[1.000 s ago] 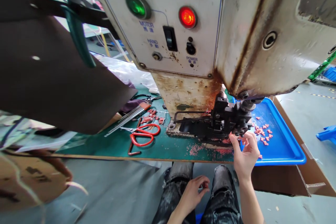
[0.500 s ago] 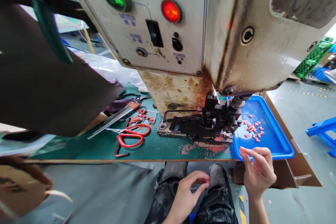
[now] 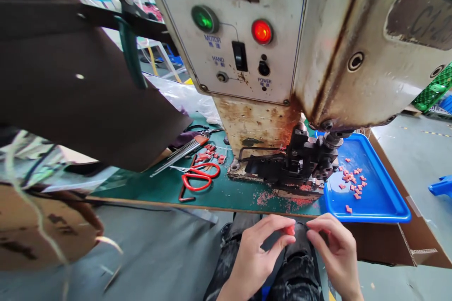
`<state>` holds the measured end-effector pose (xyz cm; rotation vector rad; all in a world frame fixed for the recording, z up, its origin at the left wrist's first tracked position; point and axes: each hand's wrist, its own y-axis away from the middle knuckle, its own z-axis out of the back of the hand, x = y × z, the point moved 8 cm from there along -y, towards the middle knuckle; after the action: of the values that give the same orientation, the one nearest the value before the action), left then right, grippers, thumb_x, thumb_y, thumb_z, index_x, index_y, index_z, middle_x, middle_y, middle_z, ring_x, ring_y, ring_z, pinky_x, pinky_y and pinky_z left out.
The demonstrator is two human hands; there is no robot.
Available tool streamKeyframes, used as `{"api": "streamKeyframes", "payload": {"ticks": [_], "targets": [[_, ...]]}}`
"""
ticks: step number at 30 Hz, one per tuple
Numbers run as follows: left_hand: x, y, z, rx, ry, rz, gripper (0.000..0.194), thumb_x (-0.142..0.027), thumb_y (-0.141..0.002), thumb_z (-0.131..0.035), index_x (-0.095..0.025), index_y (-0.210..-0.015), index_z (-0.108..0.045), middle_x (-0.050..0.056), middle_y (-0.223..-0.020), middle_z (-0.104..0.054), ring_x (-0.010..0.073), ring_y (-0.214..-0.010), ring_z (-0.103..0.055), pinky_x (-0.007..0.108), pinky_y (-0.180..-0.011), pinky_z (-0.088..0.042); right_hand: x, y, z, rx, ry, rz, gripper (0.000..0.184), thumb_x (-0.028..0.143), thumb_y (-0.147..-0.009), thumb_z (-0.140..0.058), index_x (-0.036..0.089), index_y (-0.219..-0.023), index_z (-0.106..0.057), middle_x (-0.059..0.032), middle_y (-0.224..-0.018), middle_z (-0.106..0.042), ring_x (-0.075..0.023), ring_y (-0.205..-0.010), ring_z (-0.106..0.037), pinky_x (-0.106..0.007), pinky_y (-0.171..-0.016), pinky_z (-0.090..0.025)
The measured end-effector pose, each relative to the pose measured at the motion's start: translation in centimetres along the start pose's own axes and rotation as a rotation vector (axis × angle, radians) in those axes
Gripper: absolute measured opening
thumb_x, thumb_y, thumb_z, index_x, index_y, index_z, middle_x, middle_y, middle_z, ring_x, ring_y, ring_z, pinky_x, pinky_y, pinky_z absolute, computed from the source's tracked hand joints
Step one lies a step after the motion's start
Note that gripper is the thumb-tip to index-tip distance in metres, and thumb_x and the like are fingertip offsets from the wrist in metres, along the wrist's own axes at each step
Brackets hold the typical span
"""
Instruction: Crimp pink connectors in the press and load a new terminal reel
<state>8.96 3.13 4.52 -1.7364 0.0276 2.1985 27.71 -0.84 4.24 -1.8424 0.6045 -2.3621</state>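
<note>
My left hand (image 3: 259, 247) is above my knees, thumb and fingertips pinched on a small pink-red plastic piece (image 3: 289, 230). Facing it from the right is my right hand (image 3: 335, 249), its thumb and forefinger tips close but slightly apart, nothing visible between them. Beyond both hands stands a worn press machine (image 3: 254, 122) with a dark metal tool head (image 3: 305, 160) over its base. Pink crumbs (image 3: 298, 203) litter the bench edge under it. Several small pink pieces (image 3: 349, 177) lie in the blue tray (image 3: 379, 211) at the right.
Red-handled scissors (image 3: 201, 181), hex keys (image 3: 180, 155) and more pink pieces lie on the green bench (image 3: 148, 193). A dark panel (image 3: 88, 80) juts in from the left, with green-handled pliers (image 3: 130, 51) beside it. Cardboard (image 3: 374, 242) sits beneath the tray.
My right hand left the tool head, carried a pink piece over the tray's near edge, and came back beside my left hand without it. A piece now lies near the tray's front.
</note>
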Motion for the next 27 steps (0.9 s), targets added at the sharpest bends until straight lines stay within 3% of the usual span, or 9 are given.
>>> {"api": "streamKeyframes", "payload": {"ticks": [4,7,12,17,23,27], "targets": [[0.1,0.2,0.1,-0.030,-0.008,0.025,0.022,-0.047,-0.092,-0.073,-0.026,-0.086,-0.079,0.002,-0.079,-0.080,0.0207,-0.073,-0.074,0.030,-0.074,-0.061,-1.0,0.5,-3.2,0.171,-0.202,-0.199,0.019,0.040,-0.095,-0.075,0.021,-0.099,-0.079,-0.0057,-0.085,-0.075,-0.0197,-0.077,-0.070,-0.028,-0.069,-0.058],[0.0,0.2,0.0,-0.064,0.035,-0.007,0.026,-0.049,-0.092,-0.075,-0.025,-0.082,-0.077,0.002,-0.077,-0.079,0.0203,-0.072,-0.074,0.029,-0.071,-0.061,-2.0,0.6,-3.9,0.180,-0.354,-0.333,0.024,0.044,-0.093,-0.077,0.020,-0.092,-0.078,-0.0061,-0.085,-0.076,-0.0197,-0.076,-0.071,-0.027,-0.067,-0.058],[-0.8,-0.1,-0.1,-0.092,-0.095,-0.110,0.028,-0.050,-0.095,-0.071,-0.027,-0.081,-0.081,0.005,-0.080,-0.077,0.0225,-0.080,-0.070,0.032,-0.076,-0.060,-2.8,0.4,-4.4,0.144,-0.507,-0.357,0.021,0.041,-0.089,-0.081,0.020,-0.085,-0.077,-0.0046,-0.085,-0.076,-0.0184,-0.079,-0.071,-0.026,-0.072,-0.058],[-1.7,0.0,-0.6,-0.024,-0.164,-0.147,0.026,-0.036,-0.102,-0.060,-0.029,-0.099,-0.085,0.006,-0.087,-0.078,0.0222,-0.083,-0.070,0.031,-0.075,-0.060,-2.5,-0.1,-3.7,0.010,-0.432,-0.259,0.016,0.035,-0.090,-0.081,0.021,-0.084,-0.077,-0.0010,-0.077,-0.071,-0.0141,-0.068,-0.065,-0.021,-0.063,-0.054],[-0.3,-0.2,-0.9,-0.011,0.028,0.093,0.037,-0.049,-0.098,-0.061,-0.023,-0.086,-0.085,0.008,-0.086,-0.080,0.0245,-0.082,-0.072,0.034,-0.079,-0.060,0.7,-0.8,-2.6,-0.008,-0.185,0.016,0.005,0.028,-0.092,-0.078,0.024,-0.092,-0.082,-0.0042,-0.081,-0.072,-0.0170,-0.073,-0.067,-0.024,-0.061,-0.056],[1.4,-0.2,-2.1,0.013,0.201,0.243,0.043,-0.057,-0.093,-0.063,-0.020,-0.081,-0.082,0.008,-0.085,-0.080,0.0244,-0.081,-0.072,0.032,-0.080,-0.059,2.5,-1.1,-1.7,-0.062,-0.036,0.193,0.009,0.019,-0.091,-0.078,0.025,-0.095,-0.083,-0.0045,-0.080,-0.075,-0.0176,-0.069,-0.069,-0.026,-0.059,-0.058]]}}
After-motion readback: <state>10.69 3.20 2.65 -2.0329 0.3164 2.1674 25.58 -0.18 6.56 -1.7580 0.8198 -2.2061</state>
